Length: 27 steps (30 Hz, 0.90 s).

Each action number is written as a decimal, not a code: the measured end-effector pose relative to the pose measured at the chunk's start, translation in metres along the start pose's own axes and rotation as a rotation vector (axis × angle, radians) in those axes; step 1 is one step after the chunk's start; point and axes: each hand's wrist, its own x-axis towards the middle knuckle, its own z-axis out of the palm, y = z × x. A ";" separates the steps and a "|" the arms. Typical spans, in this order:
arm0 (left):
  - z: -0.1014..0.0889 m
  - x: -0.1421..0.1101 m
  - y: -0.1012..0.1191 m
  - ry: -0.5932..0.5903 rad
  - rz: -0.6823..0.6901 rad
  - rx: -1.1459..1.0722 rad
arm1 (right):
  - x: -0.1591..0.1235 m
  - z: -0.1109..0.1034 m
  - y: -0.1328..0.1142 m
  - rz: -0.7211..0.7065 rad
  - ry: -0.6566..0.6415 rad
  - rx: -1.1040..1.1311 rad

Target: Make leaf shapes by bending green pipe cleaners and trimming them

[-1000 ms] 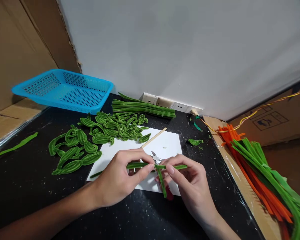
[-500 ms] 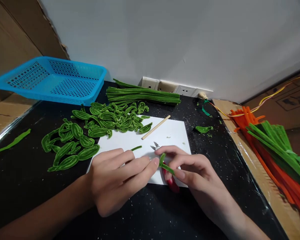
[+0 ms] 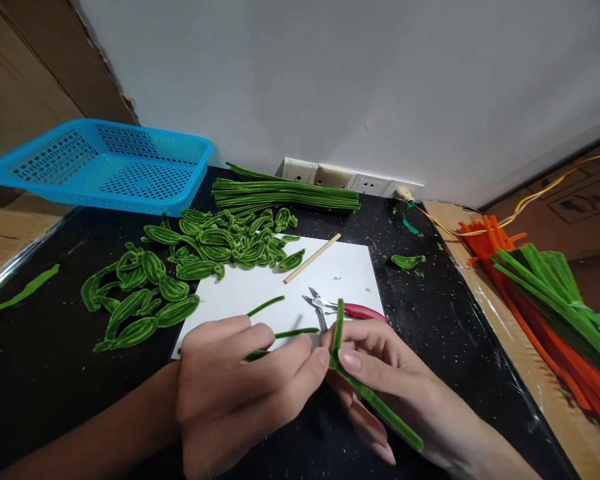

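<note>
A green fuzzy pipe cleaner point(image 3: 387, 411) is bent sharply, one short end pointing up and the longer end running down to the right. My right hand point(image 3: 380, 373) pinches it near the bend between thumb and fingers. From the other side, the thumb and index finger of my left hand point(image 3: 255, 393) are closed on the same bend; the exact contact is partly hidden. Under my left hand, loose green pipe cleaner pieces point(image 3: 297, 332) lie on the white paper point(image 3: 235, 287). Cutting pliers point(image 3: 323, 303) with red handles rest beyond my right hand, jaws apart.
Looped green pipe cleaner leaves point(image 3: 215, 243) are heaped at the paper's far left. Behind them lie a bundle of straight green stems point(image 3: 285, 193) and a blue basket point(image 3: 190, 173). A wooden stick point(image 3: 313, 258) is on the paper. Orange stems point(image 3: 540, 313) sit at right.
My hands have come nearer, and the bent pipe cleaner now shows longer ends, one up and one down right. More of the pliers and another loose piece have come into view.
</note>
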 end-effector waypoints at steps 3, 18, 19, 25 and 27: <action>0.005 0.000 -0.003 0.009 0.019 -0.038 | 0.001 -0.001 0.001 -0.043 0.016 -0.051; 0.024 0.014 -0.007 0.017 -0.229 -0.432 | -0.003 0.006 0.006 -0.543 0.373 -0.771; 0.023 0.016 -0.005 0.023 -0.270 -0.477 | -0.003 0.005 0.008 -0.577 0.377 -0.818; 0.014 0.034 -0.006 -0.224 -0.780 -0.953 | -0.005 -0.008 0.002 -0.782 0.247 -1.239; 0.009 0.036 -0.012 -0.366 -0.844 -1.146 | -0.008 -0.009 -0.004 -0.854 0.148 -1.377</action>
